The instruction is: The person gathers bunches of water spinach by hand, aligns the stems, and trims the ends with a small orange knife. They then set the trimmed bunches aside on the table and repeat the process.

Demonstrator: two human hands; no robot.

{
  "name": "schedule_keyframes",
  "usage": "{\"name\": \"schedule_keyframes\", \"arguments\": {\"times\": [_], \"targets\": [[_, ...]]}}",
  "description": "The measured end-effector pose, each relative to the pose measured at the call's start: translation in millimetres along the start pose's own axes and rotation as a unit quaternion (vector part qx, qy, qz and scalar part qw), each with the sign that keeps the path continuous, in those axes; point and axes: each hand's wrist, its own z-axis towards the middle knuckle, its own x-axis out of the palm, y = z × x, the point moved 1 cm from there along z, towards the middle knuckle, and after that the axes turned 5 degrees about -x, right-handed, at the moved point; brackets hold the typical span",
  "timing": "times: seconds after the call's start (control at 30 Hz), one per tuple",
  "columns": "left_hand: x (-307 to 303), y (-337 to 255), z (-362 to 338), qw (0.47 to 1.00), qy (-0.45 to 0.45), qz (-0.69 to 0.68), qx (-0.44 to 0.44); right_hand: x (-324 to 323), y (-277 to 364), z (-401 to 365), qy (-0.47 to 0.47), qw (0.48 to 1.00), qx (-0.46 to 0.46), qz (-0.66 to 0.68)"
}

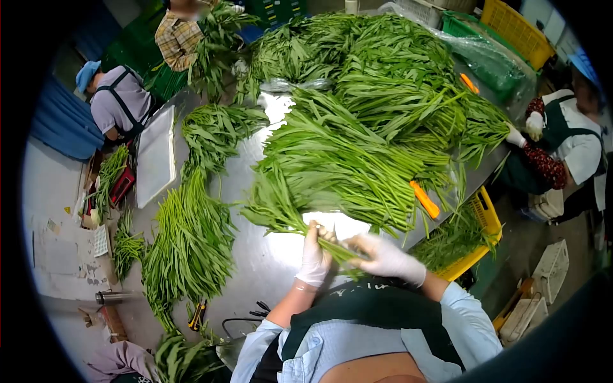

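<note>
My left hand [315, 257], in a white glove, is closed around the stems of a small bunch of leafy greens [274, 214]. The bunch's leaves point up and left over the metal table [255, 255]. My right hand [385, 256], also gloved, has its fingers bent at the cut stem ends, just right of my left hand; whether they grip the stems is not clear. Right in front of both hands lies a large pile of greens [338, 159], stems toward the right. An orange-handled tool [424, 199] rests on the pile's stem ends.
More greens [191, 236] lie along the left. A yellow-handled cutter [197, 316] is near the lower left edge. At right stand a yellow crate [488, 217] and a person [562, 134] touching greens. Other people are at upper left, top and lower left. Another orange tool [469, 83] lies farther back.
</note>
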Motion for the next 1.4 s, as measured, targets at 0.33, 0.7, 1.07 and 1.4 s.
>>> {"name": "schedule_keyframes", "arguments": {"times": [0.33, 0.7, 1.07, 1.4], "targets": [[-21.9, -14.9, 4.4, 0.984, -0.027, -0.149, -0.091, -90.1, -138.3, 51.8, -0.245, 0.893, 0.222, -0.304], [-12.9, -18.8, -1.0, 0.998, -0.054, -0.02, 0.005, -125.2, -75.6, 44.8, -0.322, 0.909, 0.169, -0.205], [-7.7, -2.2, 8.3, 0.995, -0.041, 0.094, -0.004, -29.4, -25.9, 1.7, -0.215, 0.931, 0.238, 0.176], [0.0, -0.7, 21.6, 0.995, -0.03, 0.09, -0.02, 10.0, -26.9, -16.0, -0.194, 0.965, 0.143, 0.108]]}}
